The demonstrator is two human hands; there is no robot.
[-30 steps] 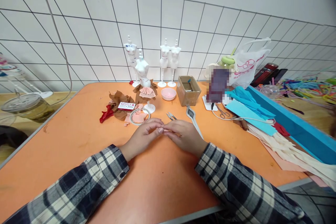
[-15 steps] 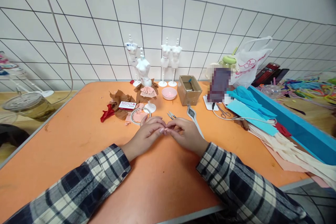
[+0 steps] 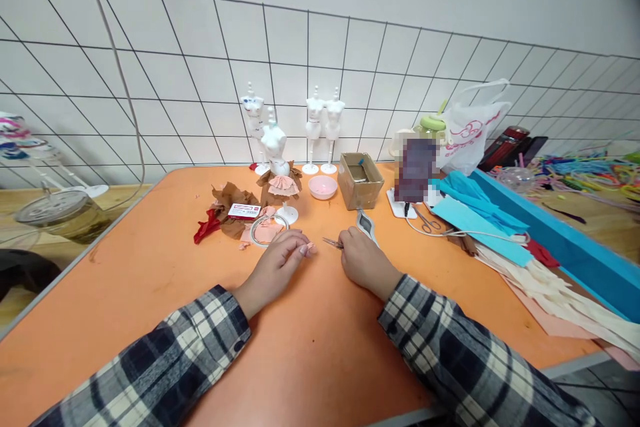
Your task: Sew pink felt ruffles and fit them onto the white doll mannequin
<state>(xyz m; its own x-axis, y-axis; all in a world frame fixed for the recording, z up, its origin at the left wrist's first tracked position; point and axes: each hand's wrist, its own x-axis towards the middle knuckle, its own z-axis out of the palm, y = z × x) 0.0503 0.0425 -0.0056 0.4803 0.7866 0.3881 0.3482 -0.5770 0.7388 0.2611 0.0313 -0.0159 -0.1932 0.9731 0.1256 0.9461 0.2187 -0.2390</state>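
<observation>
My left hand (image 3: 280,260) pinches a small gathered piece of pink fabric (image 3: 311,249) between thumb and fingers, just above the orange table. To its right, my right hand (image 3: 367,260) is closed around a pair of thread snips (image 3: 332,243), their blades pointing left toward the fabric. A gap separates the blades from the cloth. Beyond my left hand lie an embroidery hoop-like pale ring (image 3: 253,232) and pink cloth scraps (image 3: 265,230). A small white dress form (image 3: 273,141) with a pink ruffle (image 3: 283,185) at its base stands behind them.
A pink bowl (image 3: 323,187) and a cardboard box (image 3: 361,181) stand at the back, near more dress forms (image 3: 314,127). Brown cloth (image 3: 227,199) and a red-and-white small box (image 3: 244,211) lie left. Scissors (image 3: 427,221), a blurred phone (image 3: 416,167) and fabric strips (image 3: 550,287) are right.
My hands have moved apart. My right hand has let go of the pink fabric and taken hold of the thread snips from the table. The view has tilted up slightly.
</observation>
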